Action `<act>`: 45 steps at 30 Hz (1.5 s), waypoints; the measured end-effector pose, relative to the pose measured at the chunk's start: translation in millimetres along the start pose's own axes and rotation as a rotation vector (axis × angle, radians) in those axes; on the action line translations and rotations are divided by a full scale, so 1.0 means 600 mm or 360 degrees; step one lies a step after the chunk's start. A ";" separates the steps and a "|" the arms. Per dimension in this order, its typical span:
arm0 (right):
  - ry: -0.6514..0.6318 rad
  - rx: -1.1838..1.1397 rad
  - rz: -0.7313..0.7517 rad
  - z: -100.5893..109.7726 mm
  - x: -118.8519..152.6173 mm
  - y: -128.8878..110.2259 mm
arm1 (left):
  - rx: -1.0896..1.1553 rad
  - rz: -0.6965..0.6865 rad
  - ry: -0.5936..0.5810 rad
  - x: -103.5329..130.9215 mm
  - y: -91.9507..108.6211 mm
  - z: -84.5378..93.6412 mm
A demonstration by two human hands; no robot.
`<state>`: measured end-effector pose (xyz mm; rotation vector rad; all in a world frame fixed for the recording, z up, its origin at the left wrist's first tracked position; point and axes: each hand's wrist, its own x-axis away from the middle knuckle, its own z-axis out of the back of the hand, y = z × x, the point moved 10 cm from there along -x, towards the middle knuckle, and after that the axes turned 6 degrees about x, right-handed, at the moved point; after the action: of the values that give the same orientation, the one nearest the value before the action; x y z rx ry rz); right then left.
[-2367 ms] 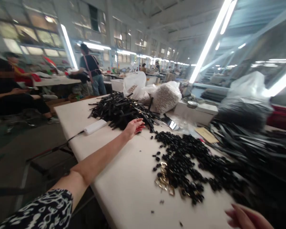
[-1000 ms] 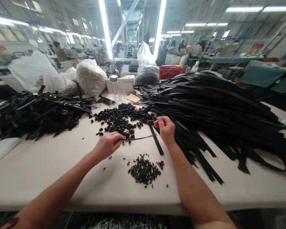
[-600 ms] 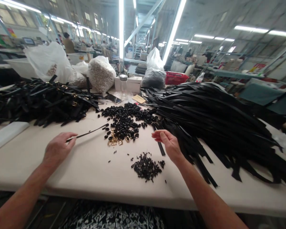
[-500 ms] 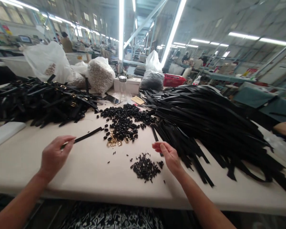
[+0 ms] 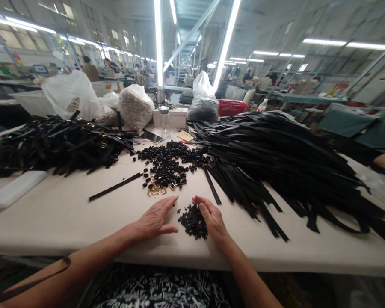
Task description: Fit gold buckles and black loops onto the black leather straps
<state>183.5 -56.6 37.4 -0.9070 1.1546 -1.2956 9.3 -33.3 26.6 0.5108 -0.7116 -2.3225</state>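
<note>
My left hand (image 5: 157, 219) is open, thumb apart from the fingers, at the left side of a small heap of tiny black pieces (image 5: 192, 224). My right hand (image 5: 213, 218) curves along that heap's right side, its fingers touching or nearly touching the pieces; it grips nothing that I can see. A single black strap (image 5: 115, 187) lies flat on the table beyond my left hand. Behind the heap spread many black rings (image 5: 170, 160), with several gold buckles (image 5: 155, 186) at their near edge. A dark band (image 5: 35, 282) crosses my left forearm.
Long black straps (image 5: 269, 149) are piled on the right. Black straps with gold buckles (image 5: 60, 143) form a pile on the left, near a white slab-like object (image 5: 17, 188). Filled plastic bags (image 5: 136, 105), a glass bottle (image 5: 164, 119) and a phone (image 5: 152, 136) stand or lie behind.
My left hand has let go of the black strap, leaving it on the table, and moved right to the small heap. My right hand has moved slightly left and down against the heap's side.
</note>
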 end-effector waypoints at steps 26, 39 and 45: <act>0.1203 -0.1863 -0.0845 0.072 0.323 0.270 | 0.0344 -0.0493 -0.0121 -0.084 0.117 -0.050; 0.1256 -0.1805 -0.0971 0.067 0.344 0.297 | 0.0228 -0.0581 -0.0103 -0.078 0.150 -0.045; 0.1196 -0.1809 -0.0830 0.081 0.339 0.303 | 0.0798 0.0148 0.0819 -0.093 0.022 0.069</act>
<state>256.6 -244.7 -152.6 -1.6733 2.4881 -1.3939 33.9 10.8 75.9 1.2147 -1.0249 -1.7953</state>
